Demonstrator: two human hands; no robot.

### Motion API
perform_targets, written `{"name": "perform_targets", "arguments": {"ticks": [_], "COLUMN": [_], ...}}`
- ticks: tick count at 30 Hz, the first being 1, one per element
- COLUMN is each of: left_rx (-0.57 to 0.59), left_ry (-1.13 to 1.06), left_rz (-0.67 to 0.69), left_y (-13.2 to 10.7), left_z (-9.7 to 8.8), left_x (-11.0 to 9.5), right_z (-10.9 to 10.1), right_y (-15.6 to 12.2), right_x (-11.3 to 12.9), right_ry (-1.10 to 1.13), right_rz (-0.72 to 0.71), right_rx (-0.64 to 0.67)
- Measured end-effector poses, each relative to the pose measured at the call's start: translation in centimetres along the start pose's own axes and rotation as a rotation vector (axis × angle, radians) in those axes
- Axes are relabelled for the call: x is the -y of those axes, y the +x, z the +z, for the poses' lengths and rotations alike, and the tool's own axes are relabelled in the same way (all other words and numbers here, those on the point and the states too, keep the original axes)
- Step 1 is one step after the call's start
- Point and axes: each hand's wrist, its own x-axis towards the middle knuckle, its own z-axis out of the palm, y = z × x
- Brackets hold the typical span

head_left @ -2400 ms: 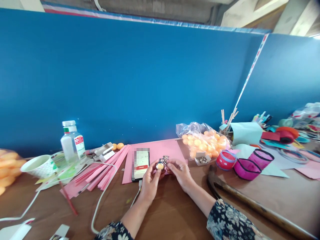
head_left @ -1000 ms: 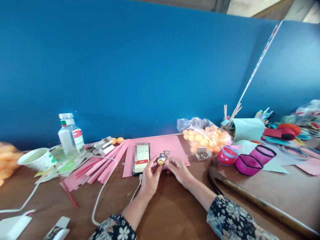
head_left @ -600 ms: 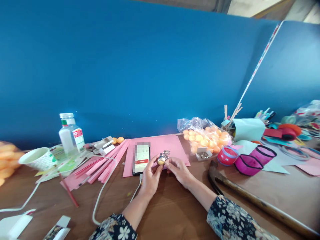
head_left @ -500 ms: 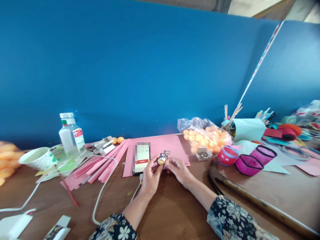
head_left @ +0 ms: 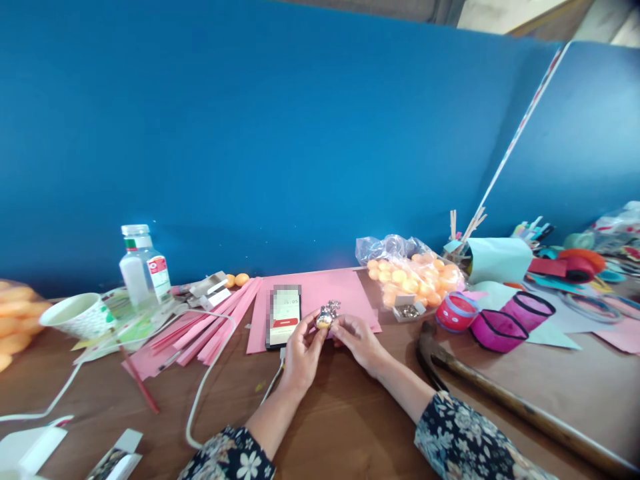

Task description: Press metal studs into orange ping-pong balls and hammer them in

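Between my two hands is a small orange ball [head_left: 324, 323], its top covered with shiny silver pieces that look like thumbtacks. My left hand [head_left: 303, 357] grips the ball from the left and below, thumb and fingers closed around it. From the right, the fingertips of my right hand [head_left: 357, 339] are pinched together against the ball's side; anything tiny between them is hidden. Behind the ball lies a pink sheet [head_left: 333, 288]. Just left of my left hand, a phone [head_left: 285, 313] with a lit screen rests on that sheet, a cable plugged into its lower end.
To the right are a plastic bag of orange balls [head_left: 407, 277], a small open box of metal pieces [head_left: 409, 309], a hammer [head_left: 490, 380] and magenta fabric rings [head_left: 500, 330]. Leftward are pink paper strips [head_left: 220, 327], a white cable [head_left: 200, 393], a bottle [head_left: 143, 267] and a patterned cup [head_left: 80, 313].
Both hands keep the same hold on the ball, with almost no movement. The whole view has shifted very slightly, and the phone's displayed digits differ.
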Motion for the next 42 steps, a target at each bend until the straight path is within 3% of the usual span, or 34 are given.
{"name": "perform_targets", "arguments": {"ticks": [10, 22, 38, 42], "left_rx": [0.006, -0.007, 0.041, 0.055], "left_ry": [-0.037, 0.103, 0.094, 0.065], "left_rz": [0.016, 0.000, 0.010, -0.010], "left_y": [0.0, -0.2, -0.1, -0.1], "left_z": [0.0, 0.0, -0.2, -0.3], "left_x": [-0.1, -1.1, -0.3, 0.0], "right_z": [0.1, 0.1, 0.5, 0.3], "right_y": [-0.1, 0.0, 0.2, 0.2], "right_x": [0.3, 0.4, 0.2, 0.3], "right_ry": [0.000, 0.100, 0.178, 0.172], "right_rz": [0.021, 0.033, 0.060, 0.060], "right_rx": [0.008, 0.015, -0.067, -0.035]}}
